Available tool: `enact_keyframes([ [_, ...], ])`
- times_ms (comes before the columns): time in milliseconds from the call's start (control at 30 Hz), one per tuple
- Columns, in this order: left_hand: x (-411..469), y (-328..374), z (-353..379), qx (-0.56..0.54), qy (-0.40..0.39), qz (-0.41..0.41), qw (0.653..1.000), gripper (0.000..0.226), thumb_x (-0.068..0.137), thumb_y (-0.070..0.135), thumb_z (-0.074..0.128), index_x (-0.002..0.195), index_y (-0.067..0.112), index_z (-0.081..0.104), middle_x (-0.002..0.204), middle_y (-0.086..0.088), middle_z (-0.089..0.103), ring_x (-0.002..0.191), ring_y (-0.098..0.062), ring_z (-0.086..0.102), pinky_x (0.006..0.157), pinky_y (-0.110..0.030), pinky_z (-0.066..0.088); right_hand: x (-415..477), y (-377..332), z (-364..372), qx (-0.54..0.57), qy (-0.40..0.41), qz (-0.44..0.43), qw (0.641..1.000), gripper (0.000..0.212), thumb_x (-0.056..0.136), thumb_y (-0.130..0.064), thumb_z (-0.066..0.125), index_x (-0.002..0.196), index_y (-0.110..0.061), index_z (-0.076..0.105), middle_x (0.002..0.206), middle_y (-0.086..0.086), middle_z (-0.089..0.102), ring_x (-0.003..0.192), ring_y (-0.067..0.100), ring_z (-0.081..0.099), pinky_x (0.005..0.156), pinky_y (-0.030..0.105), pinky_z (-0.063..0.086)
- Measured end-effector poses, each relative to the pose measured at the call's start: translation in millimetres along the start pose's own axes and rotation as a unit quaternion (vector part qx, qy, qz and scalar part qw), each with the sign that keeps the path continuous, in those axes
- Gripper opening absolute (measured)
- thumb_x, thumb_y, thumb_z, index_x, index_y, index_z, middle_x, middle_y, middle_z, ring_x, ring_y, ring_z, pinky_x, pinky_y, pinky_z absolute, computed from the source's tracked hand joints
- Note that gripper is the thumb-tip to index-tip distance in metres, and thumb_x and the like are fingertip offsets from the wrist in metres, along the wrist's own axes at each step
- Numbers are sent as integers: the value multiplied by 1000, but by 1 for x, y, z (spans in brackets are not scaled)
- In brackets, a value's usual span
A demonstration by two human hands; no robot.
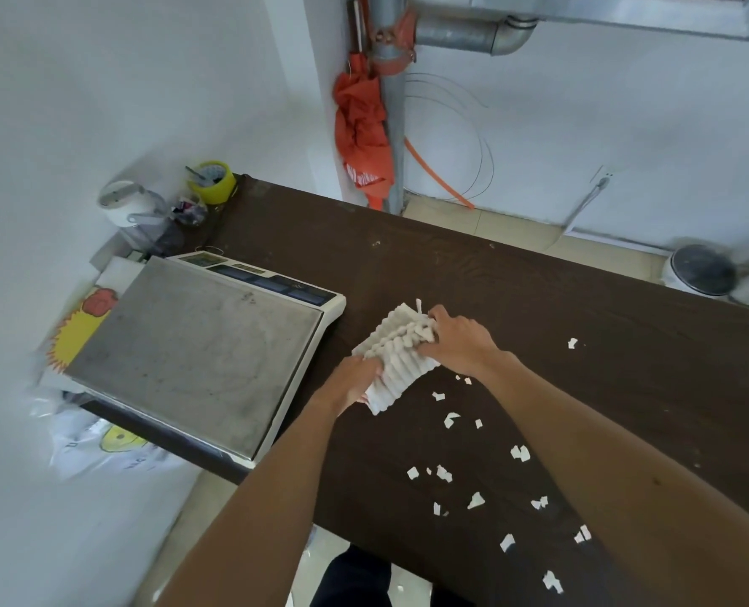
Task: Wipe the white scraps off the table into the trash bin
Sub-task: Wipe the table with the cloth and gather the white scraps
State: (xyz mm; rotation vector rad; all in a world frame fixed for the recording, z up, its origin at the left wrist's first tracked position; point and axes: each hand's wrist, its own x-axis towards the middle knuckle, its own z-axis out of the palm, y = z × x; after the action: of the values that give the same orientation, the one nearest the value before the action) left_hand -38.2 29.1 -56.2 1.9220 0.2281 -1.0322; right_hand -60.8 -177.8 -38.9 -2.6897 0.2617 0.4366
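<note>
Both bare forearms reach from the bottom of the frame toward its centre. The left hand (355, 383) is closed, fingers curled under, just lower left of the right hand (455, 341), which is also closed, knuckles up.

Bright, even daylight; soft shadows; wide-angle bending at edges; slight motion blur left side.

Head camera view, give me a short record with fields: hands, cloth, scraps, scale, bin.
hands: left hand and right hand both grip the cloth
cloth: white ribbed cloth, bunched, on the dark table
scraps: white scraps scattered on the table, near and right of the cloth
scale: weighing scale at the table's left
bin: round trash bin on the floor beyond the far right corner
</note>
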Motion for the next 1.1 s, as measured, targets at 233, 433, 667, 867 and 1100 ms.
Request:
enact_keyframes([
  [233, 13, 0, -2, -32, 31, -50, 998, 55, 82, 42, 58, 126, 8, 56, 119, -12, 68, 103, -28, 69, 87, -41, 61, 14, -10, 21, -34, 47, 3, 998, 47, 95, -51, 48, 126, -15, 48, 118, 5, 64, 114, 26, 52, 86, 42, 45],
  [433, 12, 9, 14, 344, 214, 48, 913, 73, 93, 45, 61, 143, 1, 29, 135, -18, 53, 122, -35, 58, 88, -39, 47, 31, -19, 19, -86, -7, 22, 996, 55, 97, -56, 42, 138, -20, 44, 124, 8, 60, 123, 29, 46, 96, 44, 43],
  [667, 15, -3, 16, 444, 187, 196, 854, 54, 103, 36, 40, 150, 9, 39, 135, -16, 59, 119, -34, 59, 93, -43, 48, 38, -20, 19, -55, -40, 44, 997, 56, 97, -56, 43, 142, -23, 40, 127, 9, 57, 128, 31, 42, 94, 45, 44],
  [867, 21, -8, 23, 478, 231, 200, 824, 73, 98, 67, 39, 141, 9, 47, 128, -13, 59, 115, -29, 60, 90, -42, 51, 36, -26, 17, -30, -76, 60, 995, 56, 96, -47, 47, 146, -25, 38, 138, 11, 47, 132, 34, 37, 101, 48, 42],
  [1100, 35, -4, 24, 432, 182, 133, 873, 90, 82, 77, 57, 135, 4, 49, 127, -14, 59, 118, -30, 57, 95, -39, 47, 14, -25, 10, 14, -104, 27, 994, 71, 89, -32, 53, 154, -31, 25, 141, 6, 36, 134, 29, 34, 105, 47, 38],
])
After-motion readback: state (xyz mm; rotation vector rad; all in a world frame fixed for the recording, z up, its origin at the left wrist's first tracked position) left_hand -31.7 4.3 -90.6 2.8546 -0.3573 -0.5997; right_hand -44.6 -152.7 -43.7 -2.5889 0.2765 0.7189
